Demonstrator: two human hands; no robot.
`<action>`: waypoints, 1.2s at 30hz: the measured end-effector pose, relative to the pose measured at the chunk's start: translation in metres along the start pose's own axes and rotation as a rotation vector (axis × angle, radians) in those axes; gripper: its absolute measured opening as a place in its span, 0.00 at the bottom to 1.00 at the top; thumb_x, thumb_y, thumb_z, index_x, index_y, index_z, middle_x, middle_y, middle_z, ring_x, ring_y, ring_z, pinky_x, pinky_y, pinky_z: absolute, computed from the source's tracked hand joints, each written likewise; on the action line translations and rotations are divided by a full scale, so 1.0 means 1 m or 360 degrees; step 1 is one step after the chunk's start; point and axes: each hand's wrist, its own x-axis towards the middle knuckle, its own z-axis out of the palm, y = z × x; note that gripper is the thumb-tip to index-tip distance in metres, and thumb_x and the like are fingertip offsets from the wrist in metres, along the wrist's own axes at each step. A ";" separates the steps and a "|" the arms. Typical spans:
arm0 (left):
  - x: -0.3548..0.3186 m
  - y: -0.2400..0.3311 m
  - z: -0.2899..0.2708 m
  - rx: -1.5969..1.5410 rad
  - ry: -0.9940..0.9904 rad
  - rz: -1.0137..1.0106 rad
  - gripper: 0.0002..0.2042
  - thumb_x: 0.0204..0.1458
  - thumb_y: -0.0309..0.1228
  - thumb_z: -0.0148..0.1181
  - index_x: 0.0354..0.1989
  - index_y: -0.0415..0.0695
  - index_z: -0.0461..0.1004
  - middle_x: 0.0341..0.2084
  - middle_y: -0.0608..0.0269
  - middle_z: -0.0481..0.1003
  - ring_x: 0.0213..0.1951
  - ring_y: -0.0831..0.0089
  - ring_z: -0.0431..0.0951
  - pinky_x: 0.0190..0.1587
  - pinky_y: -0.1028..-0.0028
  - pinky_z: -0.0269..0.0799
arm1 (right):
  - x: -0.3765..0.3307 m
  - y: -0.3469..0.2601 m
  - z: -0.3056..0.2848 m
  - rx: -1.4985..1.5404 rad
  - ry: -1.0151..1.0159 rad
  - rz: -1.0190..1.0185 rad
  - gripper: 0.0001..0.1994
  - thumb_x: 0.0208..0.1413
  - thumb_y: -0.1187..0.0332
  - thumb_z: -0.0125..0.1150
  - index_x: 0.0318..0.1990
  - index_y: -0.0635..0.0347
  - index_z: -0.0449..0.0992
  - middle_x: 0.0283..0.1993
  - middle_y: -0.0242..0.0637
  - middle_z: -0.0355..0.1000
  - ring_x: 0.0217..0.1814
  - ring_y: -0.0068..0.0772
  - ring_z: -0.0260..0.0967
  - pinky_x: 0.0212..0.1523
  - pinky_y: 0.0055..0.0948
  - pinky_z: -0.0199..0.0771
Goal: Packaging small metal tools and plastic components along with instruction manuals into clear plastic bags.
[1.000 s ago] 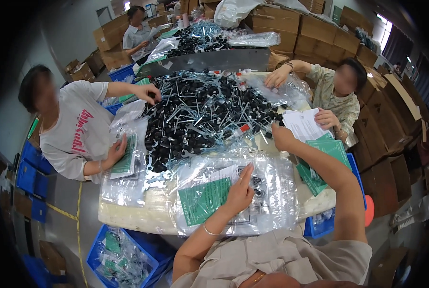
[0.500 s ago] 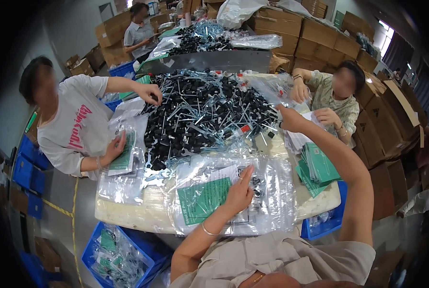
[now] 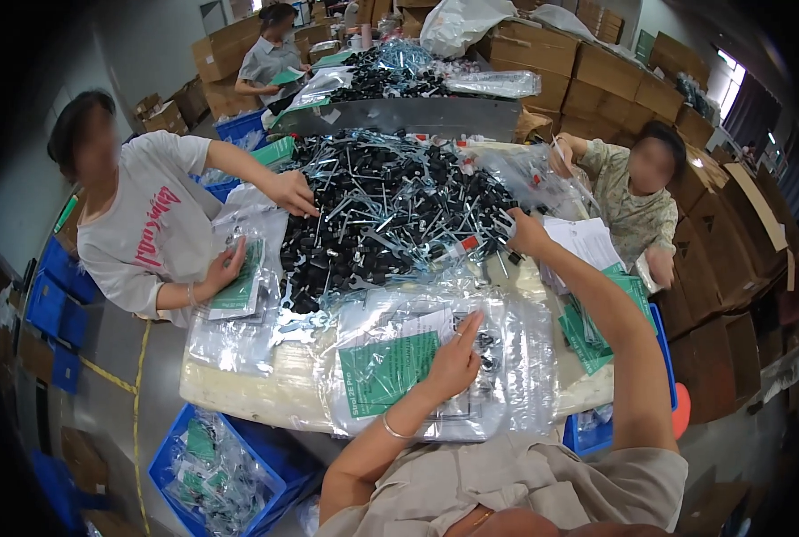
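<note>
My left hand (image 3: 456, 362) lies on a stack of clear plastic bags (image 3: 527, 394) in front of me, fingers stretched out. Under and beside it are a green printed card (image 3: 386, 371), a white sheet and several small black parts (image 3: 486, 343). My right hand (image 3: 527, 234) reaches to the right edge of a large pile of metal wrenches, bolts and black plastic parts (image 3: 391, 215). Its fingers are bent and close together at the parts; what they grip is too small to make out.
Right of me lie fanned green cards (image 3: 587, 333) and white sheets (image 3: 580, 240). A blue bin (image 3: 270, 488) of filled bags stands lower left. Co-workers sit left (image 3: 153, 215) and right (image 3: 628, 183); the left one's hand (image 3: 292, 191) reaches the pile. Cardboard boxes (image 3: 717, 242) line the right.
My right hand has moved left and slightly down along the pile's edge. My left hand stays on the bags. The left co-worker's hand reaches onto the pile; the right co-worker's lower hand has moved outward.
</note>
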 end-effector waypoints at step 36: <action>0.034 0.090 -0.038 0.0509 -0.0261 -0.0016 0.35 0.41 0.20 0.51 0.62 0.32 0.47 0.62 0.43 0.52 0.31 0.47 0.76 0.30 0.58 0.73 | -0.189 -0.080 -0.060 0.0910 -0.0990 -0.0018 0.21 0.36 0.69 0.69 0.41 0.65 0.71 0.29 0.35 0.72 0.27 0.23 0.68 0.29 0.27 0.70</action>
